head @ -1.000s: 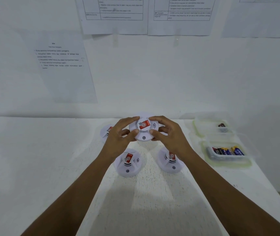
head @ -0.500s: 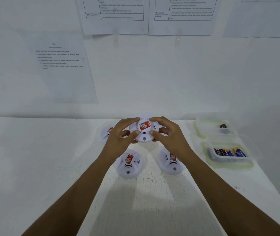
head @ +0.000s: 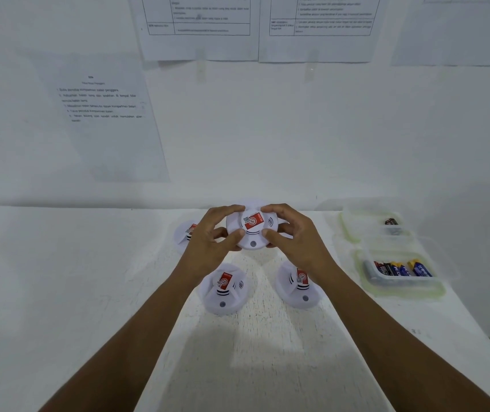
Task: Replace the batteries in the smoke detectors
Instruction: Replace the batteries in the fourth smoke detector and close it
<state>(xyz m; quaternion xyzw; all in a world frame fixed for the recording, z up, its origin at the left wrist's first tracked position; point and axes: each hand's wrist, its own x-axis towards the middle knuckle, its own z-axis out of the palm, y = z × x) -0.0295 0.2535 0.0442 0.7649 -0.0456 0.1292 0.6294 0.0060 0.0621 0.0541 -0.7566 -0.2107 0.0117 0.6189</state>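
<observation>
I hold a round white smoke detector (head: pixel 252 230) with a red label above the table, face up. My left hand (head: pixel 211 242) grips its left rim and my right hand (head: pixel 294 237) grips its right rim, thumbs on the near edge. Three more white detectors lie on the table: one front left (head: pixel 223 289), one front right (head: pixel 297 289) partly under my right wrist, and one behind my left hand (head: pixel 184 231), mostly hidden.
A clear plastic tray (head: pixel 401 288) at the right holds several batteries (head: pixel 401 269). Behind it a second clear tray (head: pixel 353 230) holds a dark battery (head: pixel 391 222). Printed sheets hang on the white wall. The table's right edge runs close to the trays.
Both hands have stayed on the held detector; it has shifted very slightly, with the fingers adjusting around its rim. Nothing on the table has moved.
</observation>
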